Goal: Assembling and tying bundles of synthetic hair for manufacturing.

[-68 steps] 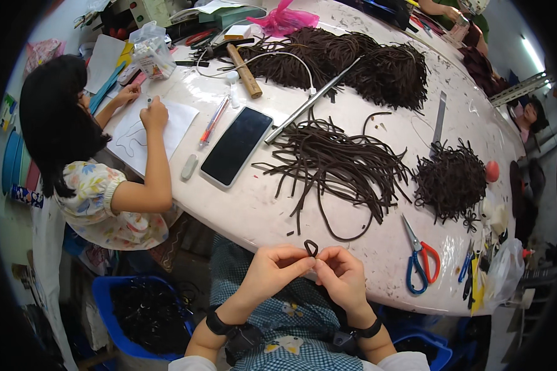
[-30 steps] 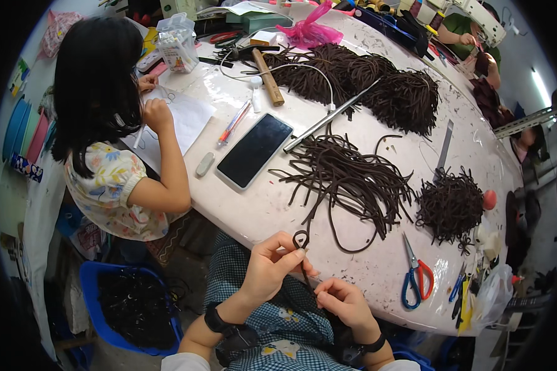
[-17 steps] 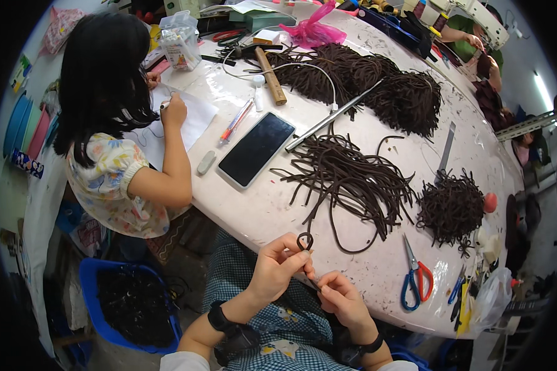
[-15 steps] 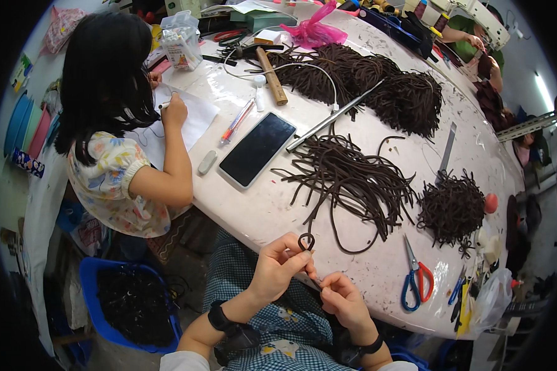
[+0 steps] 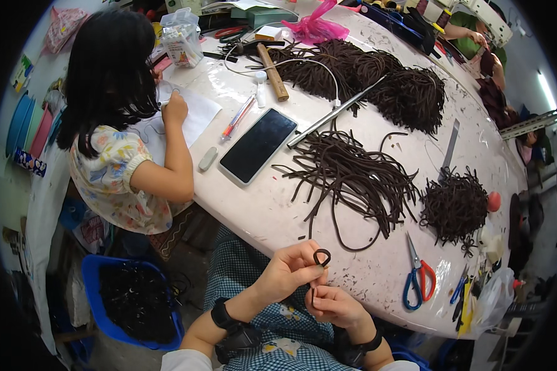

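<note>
Head view, looking down over the near edge of a white, scuffed surface [image 5: 260, 210]. Both of the person's hands are raised just in front of that edge, above a checked lap. The left hand [image 5: 288, 275] is closed, thumb and forefinger pinching a short dark brown cord [image 5: 321, 257] bent into a small loop that stands above the fingertips. The right hand [image 5: 335, 306], just below and touching the left, is curled closed around the cord's lower tail, which shows as a thin dark strip between the two hands.

The cord looks light, soft and limp, likely rubbery enough to spring open unless pinched where the loop crosses; that crossing seems the best place to grip it.

On the surface beyond the hands lies a loose pile of long brown cords [image 5: 353, 179] near the middle, and a tighter heap of finished loops [image 5: 455, 207] toward the right edge. Red and blue scissors [image 5: 418, 278] lie near the near right edge. A black phone [image 5: 259, 145] rests left of the long cords, with a metal rod [image 5: 334, 114] and larger cord bundles [image 5: 377, 80] toward the far edge.

At the left edge a child [image 5: 120, 123] leans over white paper [image 5: 192, 117]. A blue bin [image 5: 133, 300] of dark scraps stands on the floor, lower left.
</note>
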Demonstrator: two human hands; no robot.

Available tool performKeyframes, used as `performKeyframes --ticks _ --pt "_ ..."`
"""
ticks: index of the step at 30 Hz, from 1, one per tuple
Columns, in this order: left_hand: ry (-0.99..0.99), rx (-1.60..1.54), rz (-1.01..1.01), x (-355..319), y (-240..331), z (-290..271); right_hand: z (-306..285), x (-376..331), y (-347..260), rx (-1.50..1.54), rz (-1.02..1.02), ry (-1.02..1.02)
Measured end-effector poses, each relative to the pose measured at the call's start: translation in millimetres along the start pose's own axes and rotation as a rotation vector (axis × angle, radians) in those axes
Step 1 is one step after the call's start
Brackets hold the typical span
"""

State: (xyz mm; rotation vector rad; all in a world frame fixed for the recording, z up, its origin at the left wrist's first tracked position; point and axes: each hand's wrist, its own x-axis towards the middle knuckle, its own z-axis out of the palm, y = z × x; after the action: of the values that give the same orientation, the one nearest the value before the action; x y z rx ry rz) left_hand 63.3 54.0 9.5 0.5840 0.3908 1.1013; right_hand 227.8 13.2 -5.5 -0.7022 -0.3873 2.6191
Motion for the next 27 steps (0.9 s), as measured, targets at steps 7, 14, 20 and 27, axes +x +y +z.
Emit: performKeyframes --ticks 7,14,20,27 --pt "0.27 0.815 0.083 1.7 5.1 -2.7 3.3 -4.4 1.4 -0.368 -0.293 0.367" --pt "0.22 1.096 -0.06 4.9 9.3 1.5 28.8 -6.2 -19.8 -1.673 -0.708 0.658" --pt "0.083 1.238 -0.052 4.3 11.0 -11.3 34.1 -1.3 -34.0 -1.896 -0.767 0.669" --pt "0.127 0.703 -0.457 5.4 17.9 -13.3 30.4 4.5 -40.6 -1.915 -0.826 0.635"
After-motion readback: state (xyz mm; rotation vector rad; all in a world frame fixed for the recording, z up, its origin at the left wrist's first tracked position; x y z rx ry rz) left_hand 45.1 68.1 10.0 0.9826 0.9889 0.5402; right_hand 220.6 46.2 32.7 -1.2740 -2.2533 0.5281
